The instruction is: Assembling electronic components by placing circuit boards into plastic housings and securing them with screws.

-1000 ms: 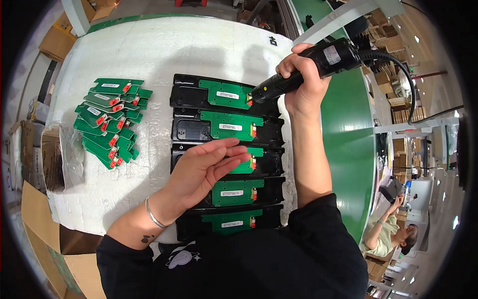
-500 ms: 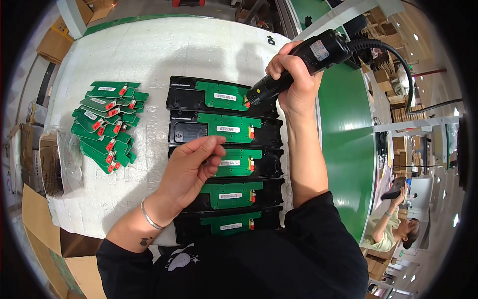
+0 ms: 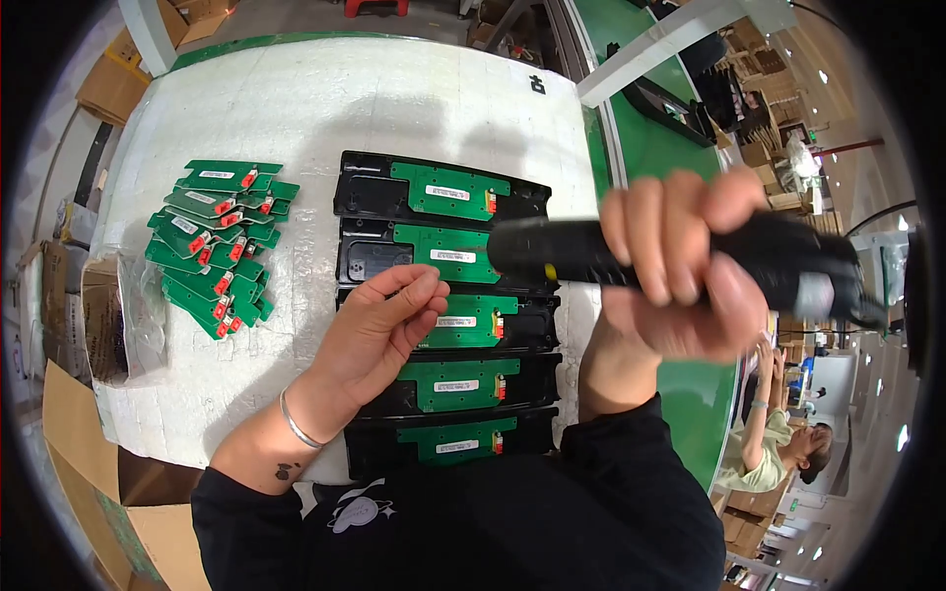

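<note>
My right hand point(image 3: 685, 266), smeared by motion, is wrapped round a black corded electric screwdriver point(image 3: 562, 250). The tool lies nearly level, its nose over the right end of the second green circuit board point(image 3: 422, 236) from the far end. My left hand point(image 3: 379, 320) hovers over the left part of the middle rows, thumb and fingertips pinched; whatever they hold, if anything, is hidden. Several black plastic housings point(image 3: 360, 258) lie in a column, each with a green board carrying a white label and a red-and-white connector.
A heap of loose green boards point(image 3: 202, 229) lies at left on the white foam surface point(image 3: 286, 108). Beside it stands a box lined with clear plastic point(image 3: 133, 315). At right runs a green bench point(image 3: 680, 394) with a black housing point(image 3: 660, 110); a co-worker point(image 3: 769, 453) is beyond.
My right hand has swung the screwdriver from the farthest board's connector toward me and to the right, turning it nearly level. My left hand has hardly moved.
</note>
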### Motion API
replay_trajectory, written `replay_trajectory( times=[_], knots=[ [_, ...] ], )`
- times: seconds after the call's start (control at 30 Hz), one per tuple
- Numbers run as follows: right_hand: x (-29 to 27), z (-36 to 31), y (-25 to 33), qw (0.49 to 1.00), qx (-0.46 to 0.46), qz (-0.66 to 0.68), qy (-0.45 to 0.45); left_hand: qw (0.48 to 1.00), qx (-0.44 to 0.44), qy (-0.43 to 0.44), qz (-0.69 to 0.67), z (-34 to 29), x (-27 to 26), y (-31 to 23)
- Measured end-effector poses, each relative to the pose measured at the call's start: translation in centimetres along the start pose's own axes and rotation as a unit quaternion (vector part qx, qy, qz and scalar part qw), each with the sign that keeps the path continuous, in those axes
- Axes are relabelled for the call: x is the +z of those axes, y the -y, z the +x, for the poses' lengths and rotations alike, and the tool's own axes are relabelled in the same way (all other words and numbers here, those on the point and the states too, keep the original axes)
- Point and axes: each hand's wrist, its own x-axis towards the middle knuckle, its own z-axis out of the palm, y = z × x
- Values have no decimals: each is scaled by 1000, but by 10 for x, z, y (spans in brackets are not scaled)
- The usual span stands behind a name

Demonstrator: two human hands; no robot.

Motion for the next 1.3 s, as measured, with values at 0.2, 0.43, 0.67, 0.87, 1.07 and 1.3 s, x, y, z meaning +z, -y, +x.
replay_trajectory(
  times=[0.2,0.43,0.67,0.87,1.07,1.3],
  knots=[
    [17,-15,14,999,28,14,12,993,-22,90,-74,-1,-9,5],
    [22,-20,10,999,41,11,2,993,-26,96,-64,-3,-9,6],
    [11,-17,-8,999,5,14,-42,989,-34,127,-65,-8,5,6],
    [-64,16,-47,957,-13,-164,-238,993,-73,88,-9,-4,8,8],
    [-87,20,-59,940,38,-200,-274,989,-61,132,41,-2,-2,9],
    [-91,24,-67,944,62,-195,-257,992,-27,79,97,-3,1,7]
  ],
)
